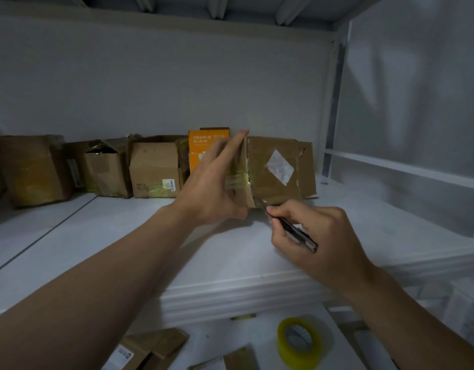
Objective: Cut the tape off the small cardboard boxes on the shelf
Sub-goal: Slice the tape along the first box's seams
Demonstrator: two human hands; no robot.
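- Left hand (217, 180) grips the left end of the taped box (278, 172). The index finger runs up to the top corner and the thumb sits at the bottom corner.
- The taped box stands on edge on the white shelf (124, 236), at the right end of the box row, with its back near the wall.
- Yellowish tape (238, 178) wraps the box's left end, partly under the left fingers. A torn white label (280, 166) is on the front face.
- Right hand (318, 236) is closed around a dark utility knife (294, 232), held like a pen.
- The blade tip touches the box's lower left corner, just beside the left thumb.
- An orange box (200, 150) stands just behind the left hand.
- Three more brown cartons are further left on the shelf: an opened carton (156, 166), a crumpled carton (108, 166) and a big carton (30, 169).
- Below the shelf edge are a tape roll (297, 340) and flattened cardboard (153, 348).
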